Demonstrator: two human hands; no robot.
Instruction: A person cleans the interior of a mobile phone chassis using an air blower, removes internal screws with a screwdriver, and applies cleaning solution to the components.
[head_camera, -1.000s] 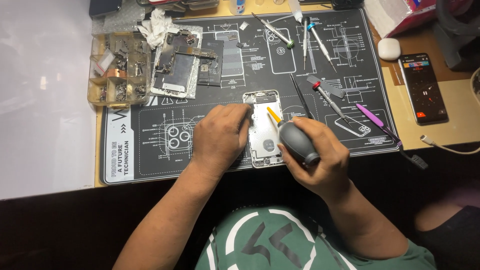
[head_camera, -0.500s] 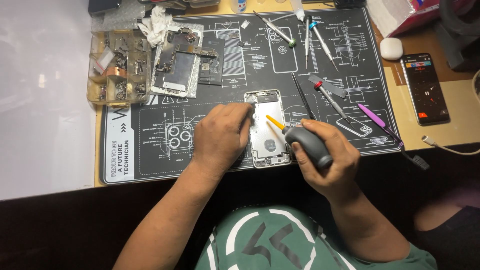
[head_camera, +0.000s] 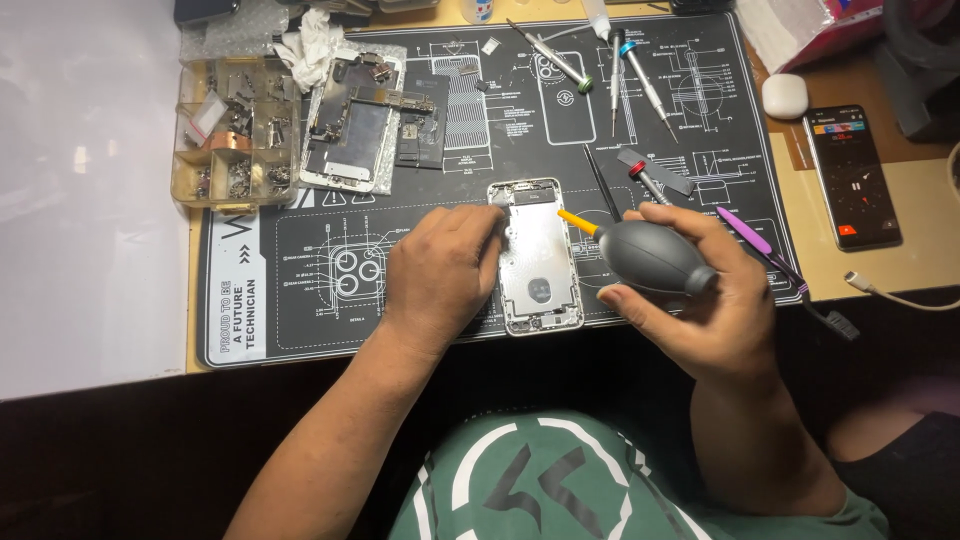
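Right hand (head_camera: 715, 300), centre right of frame, curled around grey rubber bulb blower (head_camera: 650, 258), yellow nozzle aimed at opened silver phone housing (head_camera: 538, 262) at mid-frame. Left hand (head_camera: 440, 270) flat, fingers loosely together, pressing housing's left edge onto black printed repair mat (head_camera: 300, 300).

Lit black smartphone screen (head_camera: 852, 176) far right; pink-white package (head_camera: 815, 30) top right.

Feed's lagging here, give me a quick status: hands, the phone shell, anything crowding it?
Left hand pinning the phone shell flat on the mat. Right hand gripping grey air blower, yellow nozzle toward the shell. Black spudger beside it, not touching.
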